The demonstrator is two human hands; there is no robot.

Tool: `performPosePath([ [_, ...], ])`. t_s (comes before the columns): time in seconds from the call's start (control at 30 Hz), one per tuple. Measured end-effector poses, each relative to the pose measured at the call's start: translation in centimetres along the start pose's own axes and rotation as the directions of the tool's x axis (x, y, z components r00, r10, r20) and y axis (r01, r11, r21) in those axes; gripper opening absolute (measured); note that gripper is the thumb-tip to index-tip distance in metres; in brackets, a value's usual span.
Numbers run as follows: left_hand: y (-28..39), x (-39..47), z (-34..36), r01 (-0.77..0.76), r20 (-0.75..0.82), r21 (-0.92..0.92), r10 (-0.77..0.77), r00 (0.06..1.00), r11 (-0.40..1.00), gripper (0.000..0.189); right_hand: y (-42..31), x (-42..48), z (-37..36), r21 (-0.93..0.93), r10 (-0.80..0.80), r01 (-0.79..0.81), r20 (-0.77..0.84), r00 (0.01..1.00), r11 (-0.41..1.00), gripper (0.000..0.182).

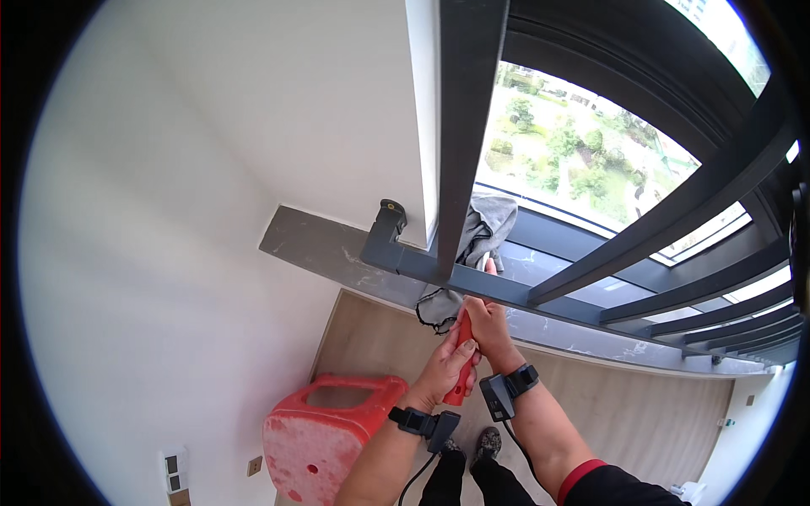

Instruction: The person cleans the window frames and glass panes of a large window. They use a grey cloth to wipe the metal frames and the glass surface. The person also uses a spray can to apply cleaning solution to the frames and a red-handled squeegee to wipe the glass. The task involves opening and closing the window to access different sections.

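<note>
Both my hands grip a red tool handle [462, 329]. My left hand [446, 369] is wrapped around its lower part, with the butt end showing below. Higher up, my right hand [488, 324] holds the handle just below the bottom rail, and a fingertip shows past the rail. A grey cloth with black edging [487, 224] is bunched beyond the rail on the window side. Part of it hangs out on the near side, over the sill edge. The rail hides the tool's far end, and the cloth covers what lies beneath it.
A dark metal railing [493, 284] with upright bars runs close above my hands. Grey marbled stone sill [316, 243] lies under it, next to a white wall [158, 253]. A red plastic stool [316, 436] stands at lower left on the wood-look floor [601, 405]. Beyond is a window [569, 139].
</note>
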State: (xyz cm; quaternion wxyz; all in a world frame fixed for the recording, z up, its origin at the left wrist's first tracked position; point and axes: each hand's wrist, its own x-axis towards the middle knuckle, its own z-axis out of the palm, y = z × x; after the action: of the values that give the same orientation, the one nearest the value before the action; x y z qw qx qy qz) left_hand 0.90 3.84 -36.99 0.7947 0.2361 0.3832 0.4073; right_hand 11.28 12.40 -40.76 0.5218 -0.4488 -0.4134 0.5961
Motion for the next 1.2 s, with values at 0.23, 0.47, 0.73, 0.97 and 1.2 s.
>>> performPosePath([
  [0.23,-5.5,-0.9,2.0,-0.159,-0.114,0.111,0.171,0.979,0.981,0.062,-0.4,-3.4,-2.3,-0.020,0.292,-0.292,0.082,0.953,0.956,0.074],
  [0.47,-8.8,-6.2,2.2,-0.033,-0.070,0.895,0.215,0.974,0.445,0.062,-4.3,-9.2,-5.3,-0.040,0.387,-0.386,0.187,0.903,0.921,0.073],
  [0.73,-3.9,-4.8,2.3,0.008,-0.262,0.902,0.533,0.804,0.431,0.064,-6.8,-19.4,-10.9,0.175,0.416,-0.399,-0.076,0.906,0.900,0.076],
  [0.97,-5.7,4.4,-0.7,-0.051,-0.118,0.975,0.704,0.700,0.214,0.043,-8.0,-18.8,-10.4,0.097,0.384,-0.406,0.191,0.904,0.909,0.073],
  [1.2,1.8,4.7,-2.5,-0.294,-0.539,0.548,0.600,0.591,0.783,0.009,-5.4,-9.0,-3.7,0.104,0.335,-0.355,0.173,0.926,0.929,0.068],
])
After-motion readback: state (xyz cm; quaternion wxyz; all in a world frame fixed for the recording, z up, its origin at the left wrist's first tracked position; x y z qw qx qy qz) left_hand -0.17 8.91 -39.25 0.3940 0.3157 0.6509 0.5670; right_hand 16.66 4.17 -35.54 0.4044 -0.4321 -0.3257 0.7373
